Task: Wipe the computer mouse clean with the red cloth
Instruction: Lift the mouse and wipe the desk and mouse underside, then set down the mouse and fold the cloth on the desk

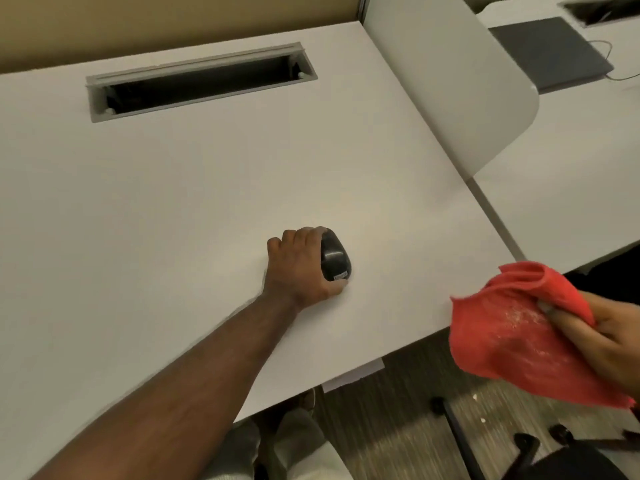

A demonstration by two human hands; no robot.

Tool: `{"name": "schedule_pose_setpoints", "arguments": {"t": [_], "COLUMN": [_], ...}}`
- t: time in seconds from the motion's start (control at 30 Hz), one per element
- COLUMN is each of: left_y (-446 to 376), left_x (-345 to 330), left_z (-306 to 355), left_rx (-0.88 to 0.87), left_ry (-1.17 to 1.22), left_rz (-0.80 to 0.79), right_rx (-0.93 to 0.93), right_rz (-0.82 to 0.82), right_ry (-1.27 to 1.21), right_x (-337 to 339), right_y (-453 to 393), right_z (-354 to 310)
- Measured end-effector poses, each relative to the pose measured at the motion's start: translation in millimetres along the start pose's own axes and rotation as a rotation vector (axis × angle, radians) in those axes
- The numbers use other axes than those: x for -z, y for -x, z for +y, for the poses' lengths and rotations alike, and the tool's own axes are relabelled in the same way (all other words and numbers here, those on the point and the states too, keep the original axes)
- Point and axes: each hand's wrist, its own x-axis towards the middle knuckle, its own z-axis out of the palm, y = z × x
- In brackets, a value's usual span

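A black computer mouse [334, 257] lies on the white desk [173, 202], a little right of the middle. My left hand [298, 268] is wrapped around its left side, fingers over the far end and thumb at the near end. The red cloth [512, 337] hangs crumpled past the desk's right front corner, with pale specks on it. My right hand [602, 330] grips the cloth from the right, well apart from the mouse.
A long open cable slot [197, 81] is cut into the desk at the back. A white divider panel [460, 74] stands on the right, with a second desk and a closed dark laptop [550, 50] beyond. A black chair base [526, 448] stands on the carpet below.
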Motion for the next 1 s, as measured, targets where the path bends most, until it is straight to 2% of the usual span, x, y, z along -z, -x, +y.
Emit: {"name": "schedule_pose_setpoints", "arguments": {"t": [0.13, 0.3, 0.4, 0.47, 0.53, 0.6, 0.67, 0.87, 1.0], "left_y": [-1, -2, -16, -37, -61, -83, -103, -149, -181], "left_x": [-1, 7, 47, 88, 132, 166, 187, 200, 204], "left_z": [2, 2, 10, 23, 42, 60, 66, 42, 19], "left_rx": [0.003, 0.034, 0.076, -0.062, -0.245, -0.362, -0.377, -0.276, -0.237], "left_ry": [-0.030, -0.044, 0.241, 0.482, 0.629, 0.544, 0.374, 0.046, -0.017], "left_rz": [-0.022, -0.065, 0.147, 0.239, 0.168, 0.021, -0.080, 0.041, 0.217], "right_rx": [0.085, 0.218, 0.294, 0.324, 0.349, 0.384, 0.419, 0.455, 0.435], "right_rz": [0.062, -0.031, -0.109, -0.188, -0.283, -0.354, -0.366, -0.348, -0.243], "right_ry": [-0.037, -0.019, 0.041, 0.074, 0.139, 0.207, 0.263, 0.338, 0.569], "right_x": [8, 9, 7, 1, -7, -14, -19, -22, -24], "right_y": [-45, -101, -133, -154, -175, -195, -214, -264, -308], "right_z": [-50, -99, -130, -156, -183, -205, -221, -244, -250]}}
